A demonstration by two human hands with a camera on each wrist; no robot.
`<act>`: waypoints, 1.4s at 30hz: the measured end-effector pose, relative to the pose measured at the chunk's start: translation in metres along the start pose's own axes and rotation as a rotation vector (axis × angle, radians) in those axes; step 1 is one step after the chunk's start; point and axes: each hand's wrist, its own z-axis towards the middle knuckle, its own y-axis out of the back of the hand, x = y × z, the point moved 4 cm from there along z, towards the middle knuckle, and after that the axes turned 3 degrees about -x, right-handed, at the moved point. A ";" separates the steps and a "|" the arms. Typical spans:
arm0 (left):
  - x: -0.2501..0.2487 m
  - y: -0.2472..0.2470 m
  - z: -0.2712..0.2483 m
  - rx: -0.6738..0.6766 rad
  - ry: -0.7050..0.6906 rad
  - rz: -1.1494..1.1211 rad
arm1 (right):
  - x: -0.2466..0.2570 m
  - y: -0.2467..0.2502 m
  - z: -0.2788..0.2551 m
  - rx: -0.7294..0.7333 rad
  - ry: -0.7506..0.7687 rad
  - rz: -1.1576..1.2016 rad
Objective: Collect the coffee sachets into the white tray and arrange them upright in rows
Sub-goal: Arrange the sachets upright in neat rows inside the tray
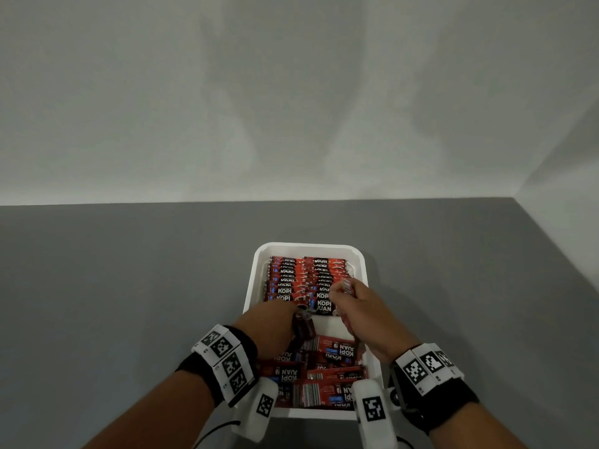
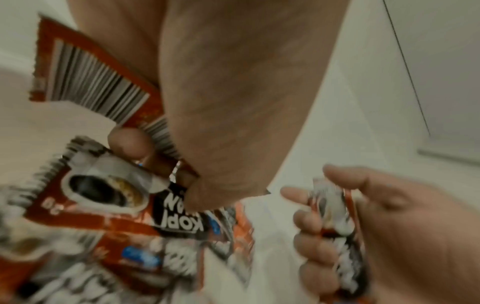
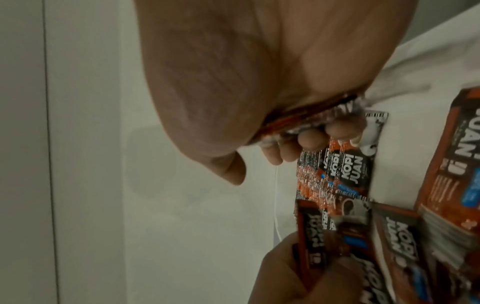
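A white tray (image 1: 256, 280) sits on the grey table. Red and black coffee sachets (image 1: 301, 277) stand upright in two rows in its far half. More sachets (image 1: 327, 374) lie loose and flat in its near half. My left hand (image 1: 275, 325) pinches a sachet (image 1: 303, 327) over the middle of the tray; the left wrist view shows the thumb and a fingertip (image 2: 128, 144) on that sachet (image 2: 103, 191). My right hand (image 1: 353, 309) grips a small stack of sachets (image 1: 346, 285) just before the right row; its curled fingers (image 3: 311, 142) wrap the stack (image 3: 306, 119).
The grey table (image 1: 129, 286) runs to a pale wall at the back and on the right. Both wrists carry black bands with white marker blocks (image 1: 223, 358) and white camera mounts (image 1: 372, 409) hanging over the tray's near rim.
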 end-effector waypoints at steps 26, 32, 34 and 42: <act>-0.061 0.061 -0.044 0.002 0.102 -1.801 | 0.067 -0.030 -0.016 0.321 0.641 -0.720; -0.062 0.056 -0.044 0.050 0.096 -1.867 | 0.069 -0.035 -0.011 0.255 0.705 -0.722; -0.060 0.054 -0.045 0.014 0.115 -1.862 | 0.067 -0.034 -0.011 0.271 0.677 -0.691; -0.053 0.062 -0.046 -0.061 0.029 -1.649 | 0.061 -0.005 0.007 -0.001 0.246 0.166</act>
